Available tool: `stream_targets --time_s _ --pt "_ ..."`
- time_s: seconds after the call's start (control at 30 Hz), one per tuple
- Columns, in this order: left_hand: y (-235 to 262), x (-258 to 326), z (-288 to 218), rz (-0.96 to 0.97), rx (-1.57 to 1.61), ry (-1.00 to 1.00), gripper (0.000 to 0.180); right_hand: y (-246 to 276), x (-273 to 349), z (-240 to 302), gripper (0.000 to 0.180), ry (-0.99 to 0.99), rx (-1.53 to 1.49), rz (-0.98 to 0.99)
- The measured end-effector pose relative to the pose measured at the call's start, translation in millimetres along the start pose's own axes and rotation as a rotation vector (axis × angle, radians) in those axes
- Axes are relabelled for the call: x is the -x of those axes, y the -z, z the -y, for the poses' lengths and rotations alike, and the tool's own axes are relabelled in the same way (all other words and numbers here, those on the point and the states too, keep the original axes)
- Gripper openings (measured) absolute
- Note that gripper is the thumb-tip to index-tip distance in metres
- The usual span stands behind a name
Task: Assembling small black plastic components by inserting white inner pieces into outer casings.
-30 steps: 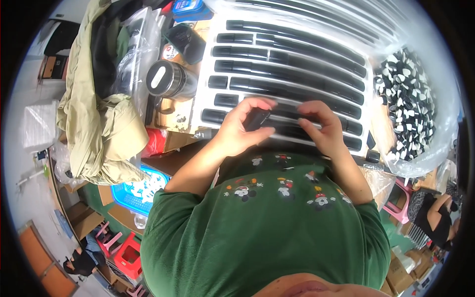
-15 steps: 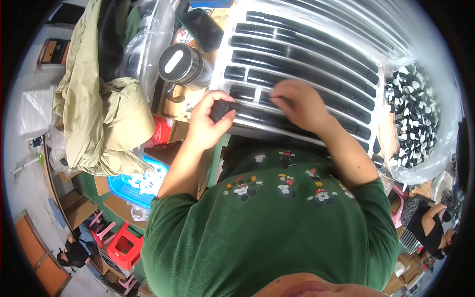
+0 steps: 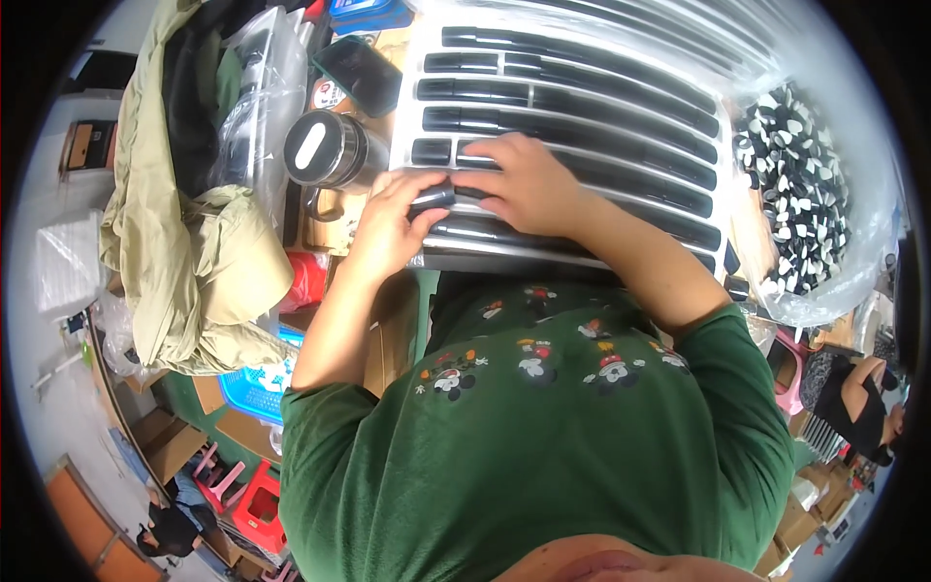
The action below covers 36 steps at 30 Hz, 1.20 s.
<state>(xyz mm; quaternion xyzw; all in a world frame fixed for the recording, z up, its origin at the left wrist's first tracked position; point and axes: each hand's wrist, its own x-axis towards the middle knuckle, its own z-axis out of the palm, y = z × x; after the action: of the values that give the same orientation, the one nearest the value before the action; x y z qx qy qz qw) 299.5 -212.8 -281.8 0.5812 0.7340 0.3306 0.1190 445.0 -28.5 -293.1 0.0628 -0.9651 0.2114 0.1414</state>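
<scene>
A white tray [image 3: 411, 116] holds several rows of glossy black tubes [image 3: 630, 107], some split by pale gaps. At its near left corner my left hand [image 3: 390, 218] pinches a short black cylinder [image 3: 433, 199] between thumb and fingers. My right hand [image 3: 529, 186] is right beside it, fingertips closed together around the end of a dark piece [image 3: 472, 191] that meets the cylinder. Most of that piece is covered by the right hand, so I cannot tell whether the two are joined. Behind the fingers, a short black tube [image 3: 431, 151] lies in its row.
Left of the tray stand a lidded glass jar [image 3: 325, 150] and a dark phone [image 3: 359, 76]. A clear bag of black and white small parts [image 3: 800, 194] is at the right. Khaki cloth [image 3: 155, 242] hangs on the left, above a blue basket [image 3: 254, 388].
My right hand has moved left to meet my left hand at the short black cylinder. The cylinder has turned from tilted to nearly level. The whole view has shifted slightly.
</scene>
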Motion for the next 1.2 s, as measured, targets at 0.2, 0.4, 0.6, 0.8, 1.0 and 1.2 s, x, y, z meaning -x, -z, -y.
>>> stream_targets --time_s 0.2,0.4,0.6,0.8,1.0,1.2 --pt "-2 -10 -4 0.067 -0.141 -0.007 0.046 80 72 -25 0.037 -0.358 0.020 -0.326" --pt "-23 1 -4 -0.071 -0.245 -0.045 0.038 108 162 -30 0.022 -0.703 0.011 -0.462" --pt "-28 0 3 -0.090 -0.450 -0.110 0.031 116 194 -34 0.019 -0.744 0.043 -0.454" --pt "-29 9 -9 -0.001 -0.275 -0.066 0.032 139 230 -61 0.020 -0.879 0.182 -0.576" --pt "-26 13 -23 0.289 -0.385 0.105 0.090 136 226 -52 0.023 -1.111 0.381 -0.465" --pt "-28 -40 -54 0.045 -0.214 -0.139 0.052 108 258 -49 0.017 -1.229 0.186 -0.463"
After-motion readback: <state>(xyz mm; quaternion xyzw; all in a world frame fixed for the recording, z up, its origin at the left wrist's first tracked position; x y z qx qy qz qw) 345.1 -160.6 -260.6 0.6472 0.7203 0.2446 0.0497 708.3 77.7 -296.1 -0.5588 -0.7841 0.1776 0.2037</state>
